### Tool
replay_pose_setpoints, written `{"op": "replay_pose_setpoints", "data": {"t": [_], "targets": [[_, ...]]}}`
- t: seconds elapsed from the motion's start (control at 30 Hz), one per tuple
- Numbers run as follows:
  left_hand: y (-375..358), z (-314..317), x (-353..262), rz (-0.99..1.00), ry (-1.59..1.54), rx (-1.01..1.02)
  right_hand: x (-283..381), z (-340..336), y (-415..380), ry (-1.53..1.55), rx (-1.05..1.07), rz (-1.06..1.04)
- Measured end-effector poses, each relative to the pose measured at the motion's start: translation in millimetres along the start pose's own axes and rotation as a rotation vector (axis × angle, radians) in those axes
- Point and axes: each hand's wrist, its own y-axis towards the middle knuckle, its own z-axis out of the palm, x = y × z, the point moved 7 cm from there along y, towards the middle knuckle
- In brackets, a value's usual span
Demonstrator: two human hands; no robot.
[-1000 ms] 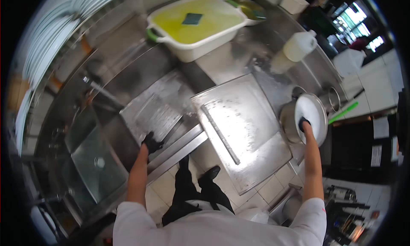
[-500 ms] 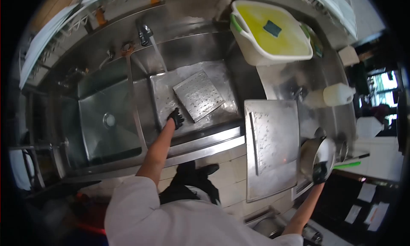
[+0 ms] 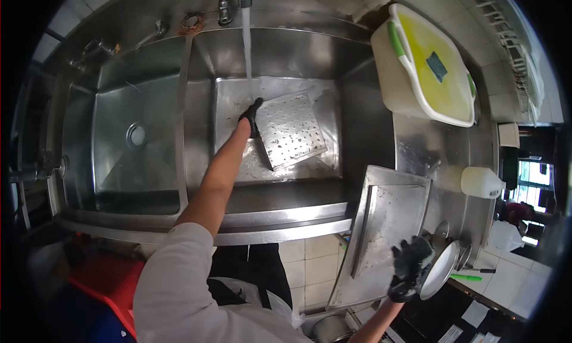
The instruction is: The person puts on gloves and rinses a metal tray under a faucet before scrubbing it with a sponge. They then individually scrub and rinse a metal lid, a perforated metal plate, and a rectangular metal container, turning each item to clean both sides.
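Note:
A square metal tray point(image 3: 292, 128) with dark specks lies tilted in the right sink basin. My left hand point(image 3: 252, 118), in a black glove, is at the tray's left edge, its fingers around that side. Water runs from the tap point(image 3: 244, 0) just above it. On the right, my right hand point(image 3: 411, 265), also black-gloved, has its fingers spread and holds nothing; it is beside a metal pot point(image 3: 441, 268) and over the edge of a large metal sheet point(image 3: 396, 209).
A white tub point(image 3: 411, 84) of yellow liquid with a dark sponge point(image 3: 437, 66) stands at the back right. A plastic jug point(image 3: 481, 183) is on the counter. The left basin point(image 3: 137, 176) adjoins. A red container point(image 3: 107, 283) is at lower left.
The view has shifted. My left hand has moved up to the tray's left edge. My right hand has come off the pot and opened. The large sheet is now more slanted.

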Motion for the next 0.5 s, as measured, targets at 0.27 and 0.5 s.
{"op": "replay_pose_setpoints", "data": {"t": [0.27, 0.5], "targets": [[-128, 26, 38, -0.030, -0.122, 0.336, -126, 220, 21, 0.167, 0.244, 0.296], [-105, -67, 41, -0.077, -0.252, -0.197, -334, 301, 138, -0.987, 0.381, 0.256]]}}
